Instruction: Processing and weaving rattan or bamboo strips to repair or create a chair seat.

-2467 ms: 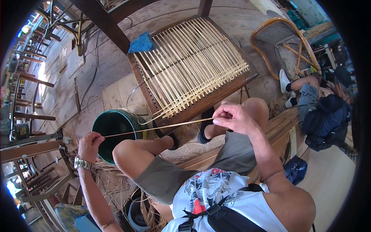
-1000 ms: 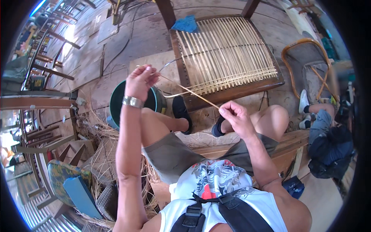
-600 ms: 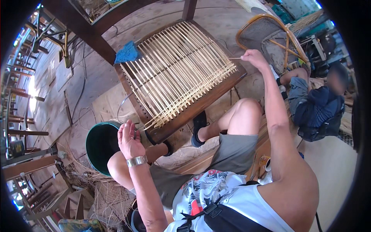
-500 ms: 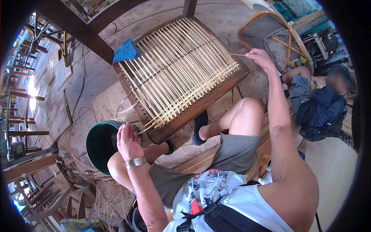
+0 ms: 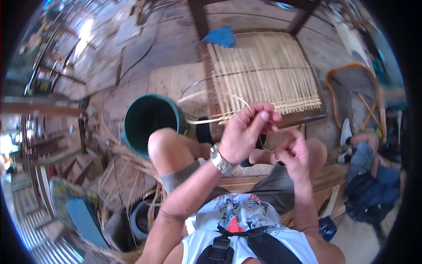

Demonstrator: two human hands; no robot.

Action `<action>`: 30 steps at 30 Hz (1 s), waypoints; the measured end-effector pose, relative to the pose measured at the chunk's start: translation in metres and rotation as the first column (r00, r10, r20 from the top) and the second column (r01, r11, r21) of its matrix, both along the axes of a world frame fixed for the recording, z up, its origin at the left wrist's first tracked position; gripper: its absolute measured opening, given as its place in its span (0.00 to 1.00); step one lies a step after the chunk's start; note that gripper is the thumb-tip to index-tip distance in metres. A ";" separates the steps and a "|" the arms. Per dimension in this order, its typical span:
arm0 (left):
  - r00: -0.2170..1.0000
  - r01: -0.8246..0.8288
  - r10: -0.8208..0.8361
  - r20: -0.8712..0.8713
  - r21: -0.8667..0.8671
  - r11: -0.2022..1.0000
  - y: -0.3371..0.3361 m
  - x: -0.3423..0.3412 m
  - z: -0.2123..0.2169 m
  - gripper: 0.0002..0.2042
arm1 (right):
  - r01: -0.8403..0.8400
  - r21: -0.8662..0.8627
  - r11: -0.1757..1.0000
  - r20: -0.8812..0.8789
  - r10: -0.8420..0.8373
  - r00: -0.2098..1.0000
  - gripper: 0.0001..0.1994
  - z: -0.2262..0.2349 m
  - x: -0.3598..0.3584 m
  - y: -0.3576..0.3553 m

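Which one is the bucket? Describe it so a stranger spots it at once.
Start at the wooden frame strung with pale cane strips, lying on the floor ahead. Just left of its near corner, beside the person's left knee, stands the bucket. It is the only round, dark green, open-topped container there.

A worn wooden floor [image 5: 171,48] carries everything. On it stand a green bucket [image 5: 149,123], a chair frame with a half-woven cane seat [image 5: 263,75] just beside it, a blue cloth [image 5: 220,36] near the seat's far corner, and loose cane strips [image 5: 118,171].
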State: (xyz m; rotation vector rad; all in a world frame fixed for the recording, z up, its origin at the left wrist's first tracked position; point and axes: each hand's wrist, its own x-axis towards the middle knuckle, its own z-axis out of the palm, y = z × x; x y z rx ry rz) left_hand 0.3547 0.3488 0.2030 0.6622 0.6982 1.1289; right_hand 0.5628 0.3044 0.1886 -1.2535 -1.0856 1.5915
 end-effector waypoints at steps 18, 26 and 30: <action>-0.432 -0.639 0.232 -0.871 0.478 0.603 -0.134 -0.459 0.173 0.09 | -0.744 -0.204 0.637 0.261 0.768 0.585 0.05 -0.047 -0.100 -0.051; 0.117 -0.676 0.501 -0.858 0.301 0.673 -0.358 -0.282 0.025 0.16 | -0.868 -0.201 0.454 0.026 0.888 0.459 0.05 0.013 -0.187 -0.068; 0.433 -0.887 0.554 -0.711 -0.226 0.404 -0.403 -0.163 -0.097 0.14 | -0.914 -0.137 0.381 0.056 0.925 0.377 0.04 0.007 -0.208 -0.056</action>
